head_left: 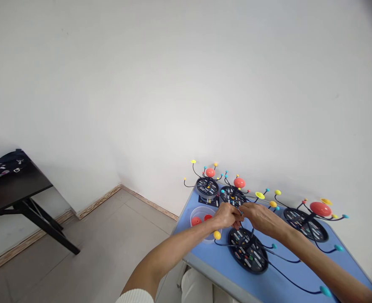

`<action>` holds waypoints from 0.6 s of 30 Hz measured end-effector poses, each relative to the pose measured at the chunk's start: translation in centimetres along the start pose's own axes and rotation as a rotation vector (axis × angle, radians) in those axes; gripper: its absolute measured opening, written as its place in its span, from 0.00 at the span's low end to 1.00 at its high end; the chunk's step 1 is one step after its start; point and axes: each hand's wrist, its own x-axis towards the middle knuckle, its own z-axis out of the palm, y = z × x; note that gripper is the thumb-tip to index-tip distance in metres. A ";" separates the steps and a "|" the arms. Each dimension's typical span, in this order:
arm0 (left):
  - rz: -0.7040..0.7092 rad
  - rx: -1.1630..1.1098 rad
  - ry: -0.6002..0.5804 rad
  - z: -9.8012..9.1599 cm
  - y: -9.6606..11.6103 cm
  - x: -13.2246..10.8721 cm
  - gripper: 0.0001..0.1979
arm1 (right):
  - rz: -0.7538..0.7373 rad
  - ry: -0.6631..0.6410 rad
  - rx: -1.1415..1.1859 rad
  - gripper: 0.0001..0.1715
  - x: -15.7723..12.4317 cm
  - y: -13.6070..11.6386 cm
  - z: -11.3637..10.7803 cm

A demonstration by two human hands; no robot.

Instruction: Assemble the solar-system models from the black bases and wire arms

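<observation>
Over the nearest planet model, my left hand [226, 215] and my right hand [261, 216] meet with fingertips close together. Both have their fingers bent into a pinch. A speck of teal shows between them, and a thin black rod rises toward the fingers; what exactly they grip is hidden. Below stands the model's round black base [248, 252], printed with small planets. Curved black rods spread from it, tipped with a yellow ball [216, 235] and a teal ball [325, 291]. Left of it, partly behind my left forearm, a clear plastic bowl [192, 214] holds red balls [196, 221].
Three similar models with red center balls, at the left [210, 172], the middle [239, 182] and the right [320, 208], line the back of the blue table [201, 263] against the wall. Across the floor, a dark table [18, 185] carries a dark bag [7, 163].
</observation>
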 end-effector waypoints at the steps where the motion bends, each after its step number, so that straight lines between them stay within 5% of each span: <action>1: 0.004 0.002 0.005 0.0 0.0 0.0 0.17 | 0.003 -0.004 -0.011 0.21 0.1 0.0 -0.1; 18: -0.011 0.031 -0.027 -0.1 -0.2 0.0 0.17 | 0.035 -0.059 0.046 0.18 -0.1 0.4 0.0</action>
